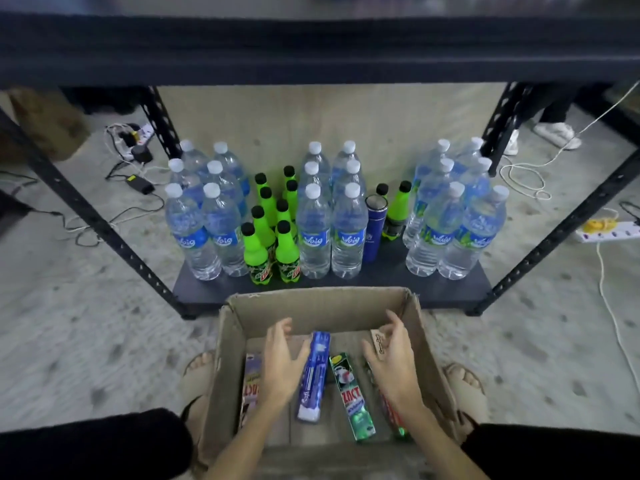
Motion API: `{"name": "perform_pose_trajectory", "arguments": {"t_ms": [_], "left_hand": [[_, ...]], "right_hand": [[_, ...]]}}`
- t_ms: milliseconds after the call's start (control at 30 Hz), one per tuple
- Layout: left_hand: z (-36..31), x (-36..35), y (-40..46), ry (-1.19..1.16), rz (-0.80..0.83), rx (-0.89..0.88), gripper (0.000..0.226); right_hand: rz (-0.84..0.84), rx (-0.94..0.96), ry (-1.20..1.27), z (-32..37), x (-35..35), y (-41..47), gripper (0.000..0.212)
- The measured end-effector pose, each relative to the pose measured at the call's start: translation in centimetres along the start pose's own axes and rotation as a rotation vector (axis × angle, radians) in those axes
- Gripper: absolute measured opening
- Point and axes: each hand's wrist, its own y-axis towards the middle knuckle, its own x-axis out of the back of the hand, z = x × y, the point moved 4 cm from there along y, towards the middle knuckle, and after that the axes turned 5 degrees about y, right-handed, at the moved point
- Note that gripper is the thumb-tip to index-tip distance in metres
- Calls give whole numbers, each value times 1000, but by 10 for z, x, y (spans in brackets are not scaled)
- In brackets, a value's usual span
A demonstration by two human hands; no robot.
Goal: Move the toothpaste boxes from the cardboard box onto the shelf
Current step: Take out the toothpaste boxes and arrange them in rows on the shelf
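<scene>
Fingers [282, 329] of the left hand [280, 362] spread apart inside the cardboard box [318, 303], thumb touching the blue toothpaste box [313, 375] just to their right. It lies lengthwise, pointing toward the shelf [446, 289]. Right hand [389, 355], also loosely spread, hovers farther right.

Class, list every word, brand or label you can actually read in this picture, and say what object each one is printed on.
"ZACT": green toothpaste box in the cardboard box.
"Mountain Dew", partly legible: front green bottles.
"Waig", as it seems to read: blue labels on the water bottles.
Too blurred: blue toothpaste box, leftmost toothpaste box, blue flask.
</scene>
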Motion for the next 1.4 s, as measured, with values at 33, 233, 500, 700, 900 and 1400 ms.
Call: {"name": "perform_pose_trajectory", "arguments": {"t_ms": [33, 233, 500, 700, 900, 1400], "left_hand": [[18, -9, -2, 18, 23, 58, 53], [94, -64, -10, 123, 193, 294, 54], [111, -132, -10, 364, 303, 386, 99], [122, -149, -1, 241, 282, 393, 97], [128, -147, -8, 196, 229, 402, 68], [39, -55, -31, 15, -10, 134, 76]], "right_hand": [[23, -53, -17, -11, -7, -7, 73], [185, -329, -247, -90, -70, -38, 92], [222, -517, -202, -117, -103, -36, 99], [301, -390, -436, -130, -106, -26, 113], [218, -244, -492, -125, -98, -30, 94], [10, 71, -253, -32, -35, -16, 71]]}}
